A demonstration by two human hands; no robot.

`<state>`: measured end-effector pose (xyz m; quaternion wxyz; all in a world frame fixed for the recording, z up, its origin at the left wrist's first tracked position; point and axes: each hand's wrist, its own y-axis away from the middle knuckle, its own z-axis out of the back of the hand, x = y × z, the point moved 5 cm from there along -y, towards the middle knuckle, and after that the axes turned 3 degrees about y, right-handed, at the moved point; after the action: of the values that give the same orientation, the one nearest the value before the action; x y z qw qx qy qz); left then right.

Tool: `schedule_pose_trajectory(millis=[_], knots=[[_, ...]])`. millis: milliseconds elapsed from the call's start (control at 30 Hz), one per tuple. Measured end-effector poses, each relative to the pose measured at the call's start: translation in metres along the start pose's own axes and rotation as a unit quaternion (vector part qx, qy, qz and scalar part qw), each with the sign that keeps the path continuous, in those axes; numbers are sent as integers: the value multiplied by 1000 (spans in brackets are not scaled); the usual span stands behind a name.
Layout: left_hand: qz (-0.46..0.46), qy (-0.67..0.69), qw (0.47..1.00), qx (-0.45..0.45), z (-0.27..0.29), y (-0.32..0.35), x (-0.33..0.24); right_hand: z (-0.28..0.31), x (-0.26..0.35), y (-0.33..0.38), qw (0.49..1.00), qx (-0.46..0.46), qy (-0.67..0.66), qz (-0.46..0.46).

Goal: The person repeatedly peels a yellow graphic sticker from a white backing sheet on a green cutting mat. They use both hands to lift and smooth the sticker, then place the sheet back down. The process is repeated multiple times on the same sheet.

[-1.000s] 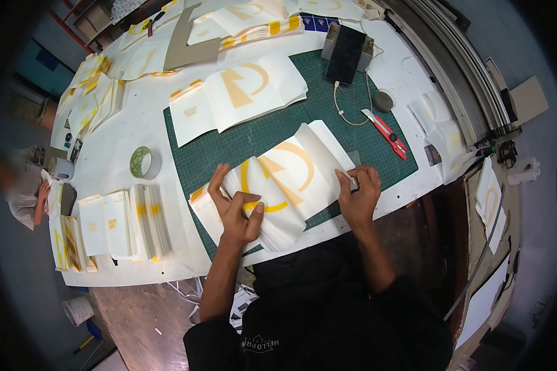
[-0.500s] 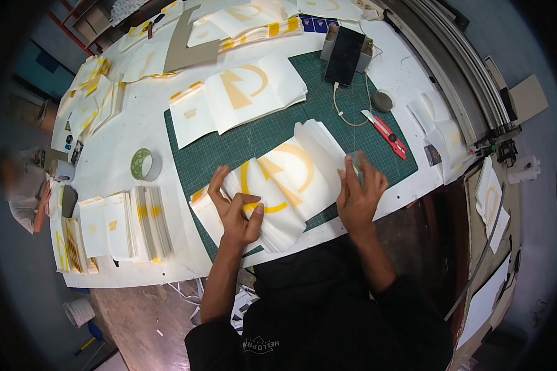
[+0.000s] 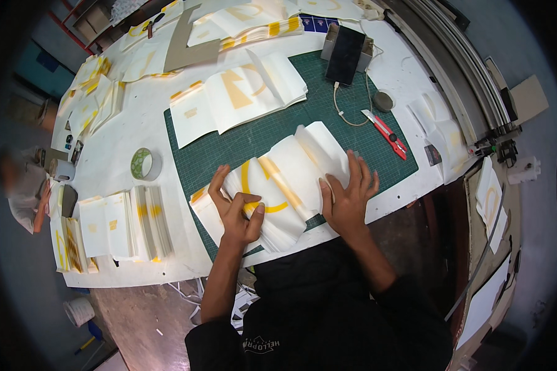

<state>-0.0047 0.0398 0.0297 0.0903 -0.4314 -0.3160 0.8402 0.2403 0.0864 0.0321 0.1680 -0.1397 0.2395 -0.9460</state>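
A stack of folded white printed sheets (image 3: 284, 151) with yellow and pale-orange shapes lies tilted on the green cutting mat (image 3: 198, 161). At its left part, my left hand (image 3: 236, 210) is closed, thumb and forefinger brought together on folded sheets with a bright yellow curve. My right hand (image 3: 349, 201) rests at the right part of the stack, fingers spread, thumb and fingertips on the white paper. One leaf stands partly lifted beside it. Farther back on the mat is a second stack of similar sheets (image 3: 238, 93), its upper leaf bent up.
A red utility knife (image 3: 387, 136) and a round dark lid (image 3: 382, 101) lie right of the stack. Behind stands a phone (image 3: 345, 57) with a cable. Left are a tape roll (image 3: 145, 164) and more folded stacks (image 3: 127, 226). A person (image 3: 28, 185) is at the far left.
My right hand has moved left and down onto the stack; the pale-orange curve there is now covered by white paper. A leaf on the far stack has risen. My left hand stays put.
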Motion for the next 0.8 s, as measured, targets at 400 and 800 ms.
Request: schedule_pose_trajectory(millis=[400,800], knots=[[8,-3,1000,9,1,1,0,8,19,1,992,-30,-113,-50],[-10,-17,999,32,-4,5,2,38,33,-5,975,-20,-220,-4]])
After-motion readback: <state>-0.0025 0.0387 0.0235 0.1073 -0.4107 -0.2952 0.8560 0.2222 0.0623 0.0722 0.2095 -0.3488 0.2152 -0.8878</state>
